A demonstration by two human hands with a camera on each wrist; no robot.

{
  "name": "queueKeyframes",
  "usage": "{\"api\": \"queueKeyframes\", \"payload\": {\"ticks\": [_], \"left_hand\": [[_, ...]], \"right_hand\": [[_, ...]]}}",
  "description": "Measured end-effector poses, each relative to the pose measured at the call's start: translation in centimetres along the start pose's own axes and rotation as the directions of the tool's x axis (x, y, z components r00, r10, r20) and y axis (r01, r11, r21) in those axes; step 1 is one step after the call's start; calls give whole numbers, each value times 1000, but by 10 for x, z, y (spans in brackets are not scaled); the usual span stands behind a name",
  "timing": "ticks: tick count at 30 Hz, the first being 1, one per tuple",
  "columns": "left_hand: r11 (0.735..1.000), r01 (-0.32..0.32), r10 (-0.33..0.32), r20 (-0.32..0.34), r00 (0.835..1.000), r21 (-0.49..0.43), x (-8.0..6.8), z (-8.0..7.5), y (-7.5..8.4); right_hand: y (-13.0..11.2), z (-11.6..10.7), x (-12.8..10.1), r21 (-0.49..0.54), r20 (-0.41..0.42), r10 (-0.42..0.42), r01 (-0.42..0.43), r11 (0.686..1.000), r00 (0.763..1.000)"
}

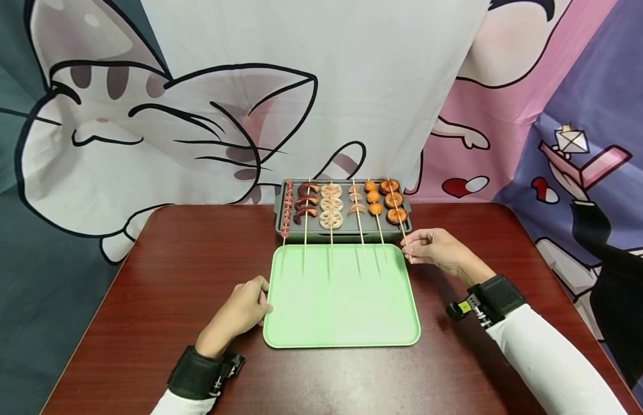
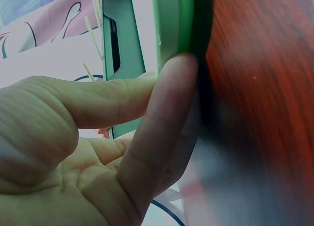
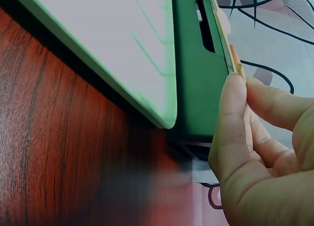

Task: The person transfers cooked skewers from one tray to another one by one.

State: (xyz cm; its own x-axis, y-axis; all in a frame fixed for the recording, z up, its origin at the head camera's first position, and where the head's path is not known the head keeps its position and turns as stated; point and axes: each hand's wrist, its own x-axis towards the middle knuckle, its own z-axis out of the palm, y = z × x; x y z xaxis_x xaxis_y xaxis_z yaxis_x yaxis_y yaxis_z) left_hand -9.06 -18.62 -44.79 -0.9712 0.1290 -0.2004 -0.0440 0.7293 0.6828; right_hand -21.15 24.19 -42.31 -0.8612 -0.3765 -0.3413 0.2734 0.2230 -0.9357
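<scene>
A light green tray (image 1: 342,311) lies in front of a tabletop grill (image 1: 344,231) with a green body and a dark grey plate. My left hand (image 1: 244,304) pinches the tray's left edge between thumb and fingers; the left wrist view shows this rim (image 2: 169,34) up close. At the grill's right front corner, my right hand (image 1: 436,251) pinches the wooden stick of the rightmost skewer (image 1: 396,215), which carries round browned slices. The right wrist view shows thumb and forefinger meeting on the stick (image 3: 238,69), beside the grill's green side (image 3: 194,98).
Left of that skewer lie several others: orange balls (image 1: 373,196), pale curved pieces (image 1: 357,208), lotus root slices (image 1: 331,219), dark red curved pieces (image 1: 306,200) and small pink sausage pieces (image 1: 287,210). Their sticks overhang the tray. A printed cloth (image 1: 352,86) hangs behind the brown table (image 1: 207,242).
</scene>
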Motion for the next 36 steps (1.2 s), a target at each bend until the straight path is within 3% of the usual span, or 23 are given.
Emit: {"api": "queueKeyframes", "payload": {"ticks": [12,28,36], "left_hand": [[1000,-3,3,7,1000,-3,0,0,1],[1000,1,-1,6,1000,2,-1,0,1],[1000,4,-4,2,1000,-11,-1,0,0]], "right_hand": [[2,-3,-13,-28,26,-6,6,1000,1000],[10,8,-32,-116,74,-6,15,993,997],[12,20,-42,-57,149,-27,35,998,988]]}}
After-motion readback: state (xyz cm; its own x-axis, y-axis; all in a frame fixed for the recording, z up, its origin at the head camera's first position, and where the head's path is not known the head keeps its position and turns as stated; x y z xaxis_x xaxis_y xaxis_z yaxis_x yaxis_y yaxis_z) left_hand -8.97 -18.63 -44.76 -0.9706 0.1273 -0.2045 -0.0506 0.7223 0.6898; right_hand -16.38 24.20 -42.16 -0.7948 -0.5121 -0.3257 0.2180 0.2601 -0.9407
